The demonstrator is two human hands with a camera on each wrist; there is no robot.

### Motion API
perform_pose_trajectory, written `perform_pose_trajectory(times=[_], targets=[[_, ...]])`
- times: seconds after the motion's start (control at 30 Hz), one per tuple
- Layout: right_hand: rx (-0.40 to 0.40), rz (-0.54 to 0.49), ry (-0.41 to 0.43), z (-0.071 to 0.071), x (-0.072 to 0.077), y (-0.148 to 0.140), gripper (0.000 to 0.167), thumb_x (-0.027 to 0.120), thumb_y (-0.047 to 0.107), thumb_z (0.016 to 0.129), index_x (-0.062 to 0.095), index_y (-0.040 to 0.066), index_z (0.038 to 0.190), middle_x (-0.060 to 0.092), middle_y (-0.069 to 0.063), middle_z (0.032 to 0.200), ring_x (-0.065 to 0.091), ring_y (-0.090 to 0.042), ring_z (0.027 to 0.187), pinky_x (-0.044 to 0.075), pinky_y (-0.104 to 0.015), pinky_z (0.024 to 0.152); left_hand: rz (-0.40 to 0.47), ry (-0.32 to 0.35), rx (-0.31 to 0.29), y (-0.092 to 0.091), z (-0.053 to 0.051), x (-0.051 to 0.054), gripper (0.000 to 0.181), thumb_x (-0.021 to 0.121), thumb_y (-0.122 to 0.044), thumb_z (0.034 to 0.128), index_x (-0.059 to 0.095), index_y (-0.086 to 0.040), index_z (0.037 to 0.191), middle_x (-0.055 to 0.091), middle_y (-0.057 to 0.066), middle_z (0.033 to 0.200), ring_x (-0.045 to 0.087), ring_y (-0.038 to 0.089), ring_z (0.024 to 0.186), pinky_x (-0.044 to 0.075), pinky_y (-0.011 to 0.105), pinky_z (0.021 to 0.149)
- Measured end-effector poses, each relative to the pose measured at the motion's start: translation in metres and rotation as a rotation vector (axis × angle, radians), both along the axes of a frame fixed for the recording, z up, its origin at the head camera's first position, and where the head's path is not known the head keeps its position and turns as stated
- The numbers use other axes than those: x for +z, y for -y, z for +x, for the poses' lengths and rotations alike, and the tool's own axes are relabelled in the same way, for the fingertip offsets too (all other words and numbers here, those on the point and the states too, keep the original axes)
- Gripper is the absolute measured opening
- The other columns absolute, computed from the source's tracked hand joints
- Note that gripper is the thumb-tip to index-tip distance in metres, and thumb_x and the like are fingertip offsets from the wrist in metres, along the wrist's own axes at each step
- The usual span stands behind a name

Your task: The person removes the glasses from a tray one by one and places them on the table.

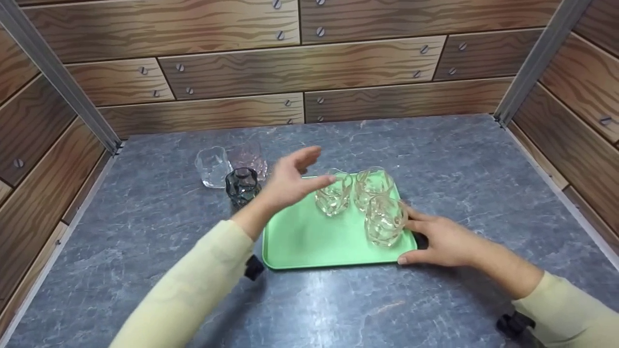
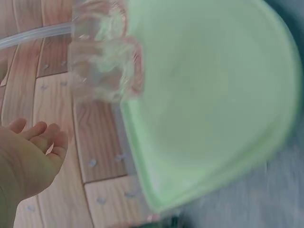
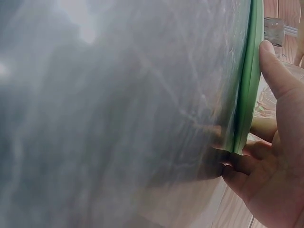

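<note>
Head view: right hand (image 1: 441,241) grips corner of green tray (image 1: 314,241) on table (image 1: 164,217), probably keeping it steady; three clear glasses (image 1: 385,227) stand on it. Left hand (image 1: 287,181) hovers, fingers loose, holding nothing.

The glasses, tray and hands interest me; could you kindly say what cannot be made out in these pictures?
Dark glass: partly hidden by the left arm, head view.
Pink glass: partly hidden by the dark glass, head view.
Green tray: blurred and cut off by the top edge, left wrist view.
Left hand: partly cut off by the left edge, left wrist view.
Clear glass: mostly hidden by the right hand, right wrist view.
</note>
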State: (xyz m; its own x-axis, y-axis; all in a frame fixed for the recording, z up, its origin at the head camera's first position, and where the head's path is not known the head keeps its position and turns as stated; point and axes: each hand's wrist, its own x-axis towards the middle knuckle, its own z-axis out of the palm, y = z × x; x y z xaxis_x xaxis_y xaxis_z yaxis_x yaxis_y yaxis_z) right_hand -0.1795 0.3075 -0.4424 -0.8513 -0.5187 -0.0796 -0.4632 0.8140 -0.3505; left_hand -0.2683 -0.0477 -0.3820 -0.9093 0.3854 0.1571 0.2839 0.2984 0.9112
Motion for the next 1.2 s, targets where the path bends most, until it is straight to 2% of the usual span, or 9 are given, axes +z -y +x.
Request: perform_pose_trajectory(times=[0.2, 0.4, 0.53, 0.73, 0.93, 1.0, 1.07, 1.2], targets=[[0.019, -0.016, -0.011, 0.0, 0.001, 0.0, 0.101, 0.071, 0.077, 0.086, 0.059, -0.002, 0.148, 0.029, -0.026, 0.168, 0.048, -0.055, 0.139, 0.043, -0.067, 0.112, 0.006, 0.05, -0.045, -0.017, -0.007, -0.021, 0.09, 0.09, -0.034, 0.0874, 0.045, -0.005, 0.16, 0.047, 0.011, 0.163, 0.043, 0.029, 0.151, 0.037, 0.04, 0.124], [0.005, -0.004, -0.002, 0.0, 0.002, 0.002, 0.102, 0.071, 0.077, 0.085, 0.059, -0.002, 0.147, 0.026, -0.024, 0.17, 0.047, -0.055, 0.139, 0.042, -0.067, 0.112, -0.034, 0.093, -0.037, -0.019, -0.011, -0.039, 0.095, 0.092, -0.037, 0.0852, 0.043, -0.008, 0.161, 0.045, 0.007, 0.165, 0.039, 0.027, 0.153, 0.035, 0.038, 0.125], [0.011, -0.005, -0.007, 0.0, 0.002, 0.002, 0.101, 0.071, 0.076, 0.085, 0.059, -0.003, 0.147, 0.027, -0.025, 0.169, 0.048, -0.055, 0.138, 0.043, -0.067, 0.111, -0.072, 0.091, -0.027, -0.021, -0.011, -0.049, 0.097, 0.094, -0.038, 0.0823, 0.045, -0.01, 0.161, 0.042, 0.007, 0.167, 0.037, 0.028, 0.154, 0.033, 0.04, 0.125], [0.013, -0.016, -0.007, 0.001, 0.002, 0.001, 0.1, 0.072, 0.076, 0.086, 0.06, -0.003, 0.147, 0.027, -0.025, 0.169, 0.048, -0.055, 0.138, 0.043, -0.067, 0.112, -0.071, 0.094, -0.002, -0.026, -0.01, -0.055, 0.1, 0.096, -0.034, 0.0796, 0.044, -0.013, 0.162, 0.045, 0.004, 0.165, 0.04, 0.028, 0.152, 0.036, 0.042, 0.124], [0.008, -0.013, -0.004, 0.001, 0.003, 0.002, 0.101, 0.072, 0.076, 0.085, 0.06, -0.003, 0.146, 0.026, -0.024, 0.17, 0.049, -0.055, 0.138, 0.043, -0.067, 0.112, -0.037, 0.107, 0.023, -0.03, -0.009, -0.058, 0.098, 0.096, -0.029, 0.0806, 0.044, -0.011, 0.161, 0.052, 0.005, 0.16, 0.049, 0.024, 0.146, 0.041, 0.034, 0.12], [0.015, -0.014, -0.005, 0.0, 0.003, 0.002, 0.1, 0.071, 0.076, 0.086, 0.06, -0.004, 0.145, 0.027, -0.025, 0.169, 0.049, -0.055, 0.137, 0.044, -0.067, 0.111, -0.015, 0.115, 0.027, -0.03, -0.008, -0.058, 0.097, 0.096, -0.027, 0.081, 0.044, -0.01, 0.161, 0.052, 0.005, 0.16, 0.051, 0.023, 0.143, 0.042, 0.032, 0.118], [0.015, -0.013, -0.003, 0.0, 0.003, 0.001, 0.099, 0.072, 0.076, 0.086, 0.061, -0.003, 0.145, 0.027, -0.025, 0.17, 0.049, -0.055, 0.138, 0.044, -0.066, 0.111, 0.015, 0.126, 0.026, -0.03, -0.007, -0.058, 0.097, 0.096, -0.025, 0.0813, 0.044, -0.009, 0.161, 0.052, 0.006, 0.16, 0.061, 0.027, 0.131, 0.045, 0.032, 0.116], [0.005, -0.006, 0.012, 0.0, 0.001, 0.002, 0.1, 0.071, 0.077, 0.085, 0.06, -0.002, 0.147, 0.025, -0.022, 0.171, 0.047, -0.053, 0.14, 0.043, -0.066, 0.113, 0.076, 0.144, 0.02, -0.03, -0.005, -0.06, 0.096, 0.096, -0.022, 0.0812, 0.044, -0.008, 0.161, 0.052, 0.007, 0.16, 0.06, 0.026, 0.135, 0.045, 0.031, 0.116]])
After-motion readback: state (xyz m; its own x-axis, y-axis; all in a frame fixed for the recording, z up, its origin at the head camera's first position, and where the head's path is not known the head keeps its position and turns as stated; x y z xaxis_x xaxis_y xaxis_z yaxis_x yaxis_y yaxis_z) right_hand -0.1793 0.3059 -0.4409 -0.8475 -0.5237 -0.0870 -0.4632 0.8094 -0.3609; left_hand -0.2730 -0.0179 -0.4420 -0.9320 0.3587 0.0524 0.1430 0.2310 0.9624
